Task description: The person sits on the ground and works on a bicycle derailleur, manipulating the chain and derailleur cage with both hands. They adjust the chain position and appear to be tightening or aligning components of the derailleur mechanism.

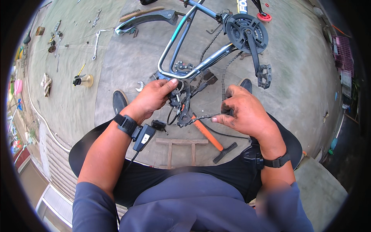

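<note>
A blue-and-silver bicycle frame (165,50) lies in front of me with no rear wheel in it. At its rear end my left hand (151,97) grips the rear derailleur (185,110), thumb on top; its other fingers are partly hidden. To the right, my right hand (247,110) pinches the dark bicycle chain (205,116) between thumb and fingers. From there one run of chain leads left to the derailleur cage, and another goes up toward the chainring (247,33). A crank with a black pedal (264,76) hangs from the chainring.
Below the derailleur lies an orange-handled hammer (208,134), beside a low stool (181,142). Leftward on the ground are a combination wrench (96,45), a yellow-handled tool (82,69) and a crumpled cloth (46,85). A mudguard (148,22) and a brush (142,13) lie farther off.
</note>
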The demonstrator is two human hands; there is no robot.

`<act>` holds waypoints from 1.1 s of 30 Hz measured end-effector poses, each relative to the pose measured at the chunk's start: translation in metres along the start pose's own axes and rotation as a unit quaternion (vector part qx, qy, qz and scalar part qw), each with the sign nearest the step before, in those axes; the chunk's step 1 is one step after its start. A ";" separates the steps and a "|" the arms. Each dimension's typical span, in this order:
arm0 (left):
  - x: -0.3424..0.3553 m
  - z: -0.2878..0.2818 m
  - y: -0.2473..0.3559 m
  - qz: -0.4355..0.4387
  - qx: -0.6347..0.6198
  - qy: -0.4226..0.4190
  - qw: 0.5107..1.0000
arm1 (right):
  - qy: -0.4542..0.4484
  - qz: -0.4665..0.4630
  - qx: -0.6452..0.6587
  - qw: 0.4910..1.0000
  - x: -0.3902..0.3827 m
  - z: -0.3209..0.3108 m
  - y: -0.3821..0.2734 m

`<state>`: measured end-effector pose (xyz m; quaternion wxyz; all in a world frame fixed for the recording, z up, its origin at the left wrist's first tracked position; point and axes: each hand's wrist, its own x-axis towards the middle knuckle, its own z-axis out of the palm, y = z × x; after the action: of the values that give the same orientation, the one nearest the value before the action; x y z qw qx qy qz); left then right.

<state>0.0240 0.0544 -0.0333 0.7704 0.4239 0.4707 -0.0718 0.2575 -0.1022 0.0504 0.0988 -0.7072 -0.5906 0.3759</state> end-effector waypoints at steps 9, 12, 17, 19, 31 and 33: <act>0.004 0.010 -0.006 0.015 0.023 0.066 0.997 | -0.004 0.047 0.002 0.999 -0.003 -0.015 0.027; 0.008 0.014 -0.018 0.035 0.068 0.108 0.991 | -0.038 0.044 -0.090 0.994 0.000 0.010 0.036; 0.015 0.011 -0.029 0.085 0.118 0.143 0.979 | -0.014 0.035 -0.119 0.992 0.002 0.028 0.025; 0.012 0.014 -0.024 0.073 0.155 0.145 0.975 | 0.032 0.019 -0.120 0.992 0.002 0.034 0.012; 0.011 0.024 -0.022 0.104 0.184 0.160 0.964 | -0.094 0.249 0.693 0.670 0.015 0.123 0.009; 0.013 0.024 -0.027 0.113 0.193 0.146 0.964 | -0.090 0.249 0.731 0.629 0.020 0.130 0.012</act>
<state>0.0335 0.0245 -0.0546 0.6001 0.6208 0.5043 -0.0115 0.1827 -0.1273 -0.0556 0.4324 -0.4861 0.0701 0.7562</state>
